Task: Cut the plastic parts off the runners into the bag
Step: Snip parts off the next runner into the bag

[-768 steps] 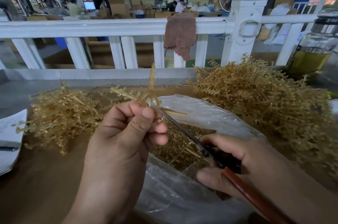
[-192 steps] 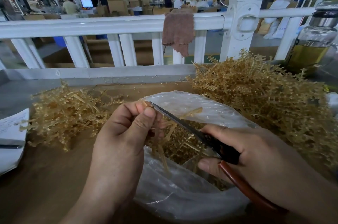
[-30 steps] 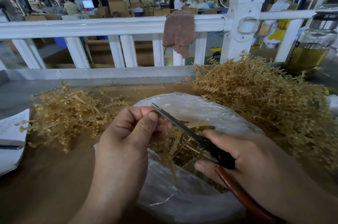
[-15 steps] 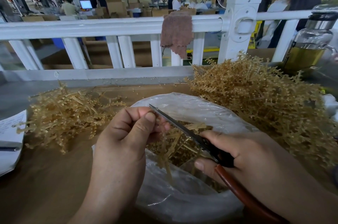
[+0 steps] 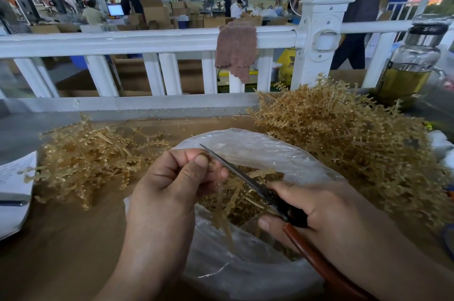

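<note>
Left hand [image 5: 172,185] around spindly amber runner [image 5: 225,224]

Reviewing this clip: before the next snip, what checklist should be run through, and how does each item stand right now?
1. Runner grip: left hand pinches the amber plastic runner: ok.
2. Tool grip: right hand holds the red-handled steel scissors: ok.
3. Catch: runner hangs over the open mouth of the clear plastic bag: ok.
4. Clearance: scissor blade passes right beside the left fingertips; touching or apart: cannot tell.
5. Parts left on the held runner: cannot tell, blurred.
6. Supply: big amber pile of runners lies at right: ok.
</note>
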`<state>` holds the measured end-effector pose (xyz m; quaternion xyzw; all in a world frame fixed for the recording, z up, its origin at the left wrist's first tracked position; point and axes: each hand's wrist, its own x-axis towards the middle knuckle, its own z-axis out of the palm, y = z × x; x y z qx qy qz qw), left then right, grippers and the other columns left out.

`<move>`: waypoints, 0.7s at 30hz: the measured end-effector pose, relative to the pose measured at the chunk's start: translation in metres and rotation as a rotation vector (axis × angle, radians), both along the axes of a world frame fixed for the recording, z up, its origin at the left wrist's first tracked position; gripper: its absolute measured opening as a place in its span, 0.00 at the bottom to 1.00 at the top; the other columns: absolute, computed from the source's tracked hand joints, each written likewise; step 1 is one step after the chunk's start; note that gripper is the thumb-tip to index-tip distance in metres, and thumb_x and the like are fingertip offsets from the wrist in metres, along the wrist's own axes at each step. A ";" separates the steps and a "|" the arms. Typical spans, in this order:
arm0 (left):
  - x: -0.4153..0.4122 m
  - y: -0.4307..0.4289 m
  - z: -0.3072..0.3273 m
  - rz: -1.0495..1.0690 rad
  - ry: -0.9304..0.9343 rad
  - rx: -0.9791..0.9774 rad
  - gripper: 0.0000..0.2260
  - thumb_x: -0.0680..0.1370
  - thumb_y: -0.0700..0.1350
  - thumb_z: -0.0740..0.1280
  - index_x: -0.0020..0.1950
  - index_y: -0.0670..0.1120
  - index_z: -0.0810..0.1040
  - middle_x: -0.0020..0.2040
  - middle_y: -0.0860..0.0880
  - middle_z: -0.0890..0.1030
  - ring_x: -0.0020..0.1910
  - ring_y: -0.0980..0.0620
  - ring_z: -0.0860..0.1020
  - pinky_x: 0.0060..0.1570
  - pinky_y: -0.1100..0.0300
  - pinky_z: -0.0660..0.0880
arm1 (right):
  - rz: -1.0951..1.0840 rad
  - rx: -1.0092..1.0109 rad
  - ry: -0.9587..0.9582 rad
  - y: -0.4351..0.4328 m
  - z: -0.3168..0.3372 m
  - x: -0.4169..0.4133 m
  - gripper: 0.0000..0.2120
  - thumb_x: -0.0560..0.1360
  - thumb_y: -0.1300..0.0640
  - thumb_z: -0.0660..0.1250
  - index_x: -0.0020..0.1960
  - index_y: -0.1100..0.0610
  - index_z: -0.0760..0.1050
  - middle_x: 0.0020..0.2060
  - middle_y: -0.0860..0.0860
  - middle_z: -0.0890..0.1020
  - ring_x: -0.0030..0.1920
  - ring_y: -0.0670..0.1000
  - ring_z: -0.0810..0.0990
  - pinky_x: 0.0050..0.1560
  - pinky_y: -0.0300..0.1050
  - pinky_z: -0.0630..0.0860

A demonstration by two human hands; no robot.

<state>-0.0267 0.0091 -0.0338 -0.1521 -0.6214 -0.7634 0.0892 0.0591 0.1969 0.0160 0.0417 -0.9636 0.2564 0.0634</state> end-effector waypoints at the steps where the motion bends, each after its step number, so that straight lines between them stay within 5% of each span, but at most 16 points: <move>1: 0.000 0.000 -0.001 -0.003 -0.001 0.000 0.07 0.76 0.49 0.68 0.42 0.52 0.85 0.41 0.46 0.86 0.46 0.45 0.86 0.48 0.51 0.79 | 0.003 -0.010 0.006 0.000 -0.001 0.000 0.32 0.66 0.30 0.58 0.67 0.39 0.73 0.35 0.40 0.80 0.40 0.37 0.78 0.38 0.31 0.73; 5: -0.003 -0.004 -0.001 -0.039 -0.031 -0.018 0.06 0.75 0.50 0.69 0.42 0.52 0.84 0.42 0.44 0.86 0.45 0.45 0.86 0.44 0.57 0.79 | 0.022 -0.091 0.014 0.003 -0.007 -0.002 0.30 0.66 0.29 0.61 0.63 0.43 0.71 0.40 0.45 0.84 0.40 0.41 0.81 0.39 0.40 0.78; 9: -0.008 -0.007 0.000 -0.003 -0.075 0.024 0.09 0.77 0.48 0.65 0.40 0.53 0.83 0.45 0.41 0.87 0.46 0.41 0.86 0.47 0.48 0.80 | 0.007 -0.300 0.085 0.007 -0.007 -0.004 0.18 0.67 0.29 0.66 0.56 0.29 0.74 0.37 0.40 0.83 0.33 0.38 0.81 0.31 0.30 0.74; 12: -0.013 -0.010 0.008 -0.011 -0.193 0.146 0.10 0.83 0.44 0.59 0.49 0.47 0.79 0.47 0.39 0.86 0.47 0.37 0.86 0.45 0.44 0.82 | -0.033 -0.571 0.207 0.012 -0.003 -0.002 0.23 0.63 0.28 0.68 0.56 0.34 0.78 0.30 0.39 0.81 0.26 0.39 0.78 0.27 0.26 0.69; 14: -0.013 -0.014 0.014 -0.114 -0.296 0.284 0.11 0.86 0.44 0.55 0.54 0.41 0.75 0.48 0.38 0.86 0.48 0.38 0.86 0.42 0.46 0.83 | -0.047 -0.748 0.208 0.013 -0.005 -0.003 0.28 0.62 0.26 0.68 0.58 0.38 0.78 0.24 0.46 0.77 0.21 0.43 0.74 0.25 0.36 0.70; 18: -0.010 -0.013 0.016 -0.229 -0.376 0.451 0.23 0.85 0.45 0.55 0.40 0.41 0.85 0.47 0.37 0.86 0.45 0.41 0.87 0.40 0.44 0.83 | -0.037 -0.955 0.197 0.011 -0.015 -0.009 0.28 0.63 0.30 0.73 0.58 0.43 0.79 0.29 0.54 0.80 0.25 0.58 0.79 0.26 0.49 0.75; 21: -0.014 -0.014 0.009 -0.347 -0.434 0.490 0.19 0.84 0.47 0.56 0.53 0.36 0.82 0.49 0.38 0.85 0.49 0.44 0.85 0.42 0.46 0.84 | 0.039 -1.037 0.156 0.010 -0.023 -0.014 0.26 0.65 0.34 0.75 0.59 0.42 0.78 0.38 0.55 0.84 0.38 0.63 0.85 0.37 0.62 0.80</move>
